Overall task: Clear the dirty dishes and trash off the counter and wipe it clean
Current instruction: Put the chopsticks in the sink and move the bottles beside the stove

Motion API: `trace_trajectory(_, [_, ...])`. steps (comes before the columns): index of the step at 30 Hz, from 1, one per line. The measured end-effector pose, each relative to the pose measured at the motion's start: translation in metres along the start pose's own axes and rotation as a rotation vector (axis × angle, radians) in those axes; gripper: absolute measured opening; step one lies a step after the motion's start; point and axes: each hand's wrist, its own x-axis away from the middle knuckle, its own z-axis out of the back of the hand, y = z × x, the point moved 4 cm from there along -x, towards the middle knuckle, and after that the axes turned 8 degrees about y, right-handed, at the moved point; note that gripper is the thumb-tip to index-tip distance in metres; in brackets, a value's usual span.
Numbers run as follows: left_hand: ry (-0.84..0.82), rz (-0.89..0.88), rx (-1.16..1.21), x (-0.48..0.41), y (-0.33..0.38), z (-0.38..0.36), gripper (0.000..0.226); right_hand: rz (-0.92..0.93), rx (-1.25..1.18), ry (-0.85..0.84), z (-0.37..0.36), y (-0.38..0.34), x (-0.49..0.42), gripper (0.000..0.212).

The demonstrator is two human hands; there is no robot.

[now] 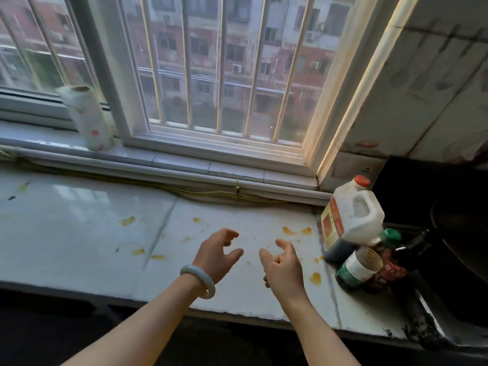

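Two empty hands, left hand [216, 253] and right hand [284, 265], hang over the table [79, 233] with yellow spots [315, 278], near bottles [351, 223].

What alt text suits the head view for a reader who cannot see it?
The left hand and right hand, both empty, hover over a white counter spattered with yellow-orange stains. Bottles cluster at its right end; a paper roll stands on the windowsill.

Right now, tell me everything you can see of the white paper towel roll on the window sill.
The white paper towel roll with small orange prints stands upright, slightly tilted, on the pale window sill, close to the white window frame. Its brown cardboard core shows at the top. The outer sheet looks loose and wrinkled.
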Motion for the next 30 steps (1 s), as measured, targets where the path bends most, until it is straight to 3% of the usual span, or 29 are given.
trace_trajectory(9, [0.124,0.129,0.058,0.008,-0.077,0.147,0.032,0.020,-0.121,-0.106,-0.090,-0.093,0.021,0.039])
trace_trajectory(18, [0.321,0.288,0.100,0.042,-0.174,0.312,0.030,0.102,-0.172,-0.328,-0.249,-0.174,0.077,0.035])
trace_trajectory(30, [0.572,0.538,0.150,0.119,-0.277,0.435,0.026,0.187,-0.072,-0.583,-0.395,-0.221,0.148,0.036])
